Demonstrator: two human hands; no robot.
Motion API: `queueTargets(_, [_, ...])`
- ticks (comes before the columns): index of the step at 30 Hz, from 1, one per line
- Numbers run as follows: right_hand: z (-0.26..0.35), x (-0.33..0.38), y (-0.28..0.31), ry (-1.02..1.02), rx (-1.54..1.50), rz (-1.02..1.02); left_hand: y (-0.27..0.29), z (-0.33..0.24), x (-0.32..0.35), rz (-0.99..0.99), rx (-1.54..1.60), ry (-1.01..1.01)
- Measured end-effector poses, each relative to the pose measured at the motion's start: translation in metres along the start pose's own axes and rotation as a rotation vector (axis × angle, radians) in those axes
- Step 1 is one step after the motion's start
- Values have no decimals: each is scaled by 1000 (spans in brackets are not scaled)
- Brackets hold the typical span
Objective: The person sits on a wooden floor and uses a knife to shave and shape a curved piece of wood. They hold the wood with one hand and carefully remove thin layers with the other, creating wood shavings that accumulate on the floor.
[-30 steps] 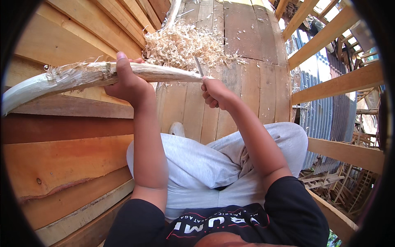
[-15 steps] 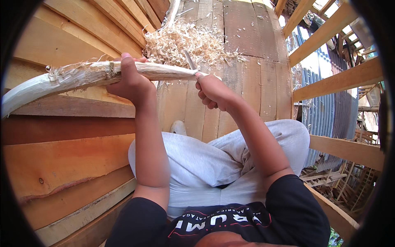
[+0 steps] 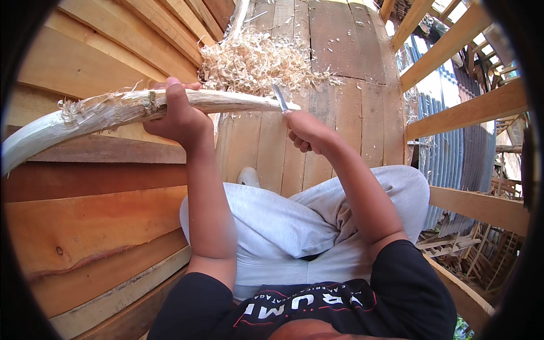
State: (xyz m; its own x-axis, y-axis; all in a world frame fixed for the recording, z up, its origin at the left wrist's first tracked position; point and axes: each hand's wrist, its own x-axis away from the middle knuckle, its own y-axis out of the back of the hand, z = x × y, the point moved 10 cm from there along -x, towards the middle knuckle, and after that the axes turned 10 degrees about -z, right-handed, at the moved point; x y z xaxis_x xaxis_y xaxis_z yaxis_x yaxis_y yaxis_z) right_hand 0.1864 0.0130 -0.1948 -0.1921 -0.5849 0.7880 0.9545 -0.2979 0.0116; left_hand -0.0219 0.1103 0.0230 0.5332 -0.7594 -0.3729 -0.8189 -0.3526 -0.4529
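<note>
- Above the plank floor (image 3: 351, 122), we have the curved pole (image 3: 113, 106) running from the picture's left edge to its slim tip.
- Left grip (image 3: 182, 118): wrapped round the pole.
- Right grip (image 3: 307, 131): closed on the knife (image 3: 279, 97), blade at the tip; can't confirm contact.
- Done, we judge: tip pared narrow; shavings (image 3: 255, 62) heaped beyond.
- Remaining, likely: ragged fibres (image 3: 71, 111) left of our left grip.
</note>
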Motion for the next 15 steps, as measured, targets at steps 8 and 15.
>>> queueTargets(8, [-1, -7, -13, -42, -188, 125, 5, 8, -3, -65, 26, 16])
queueTargets(15, [-8, -27, -5, -44, -187, 147, 0, 4, -2, -47, 67, 5])
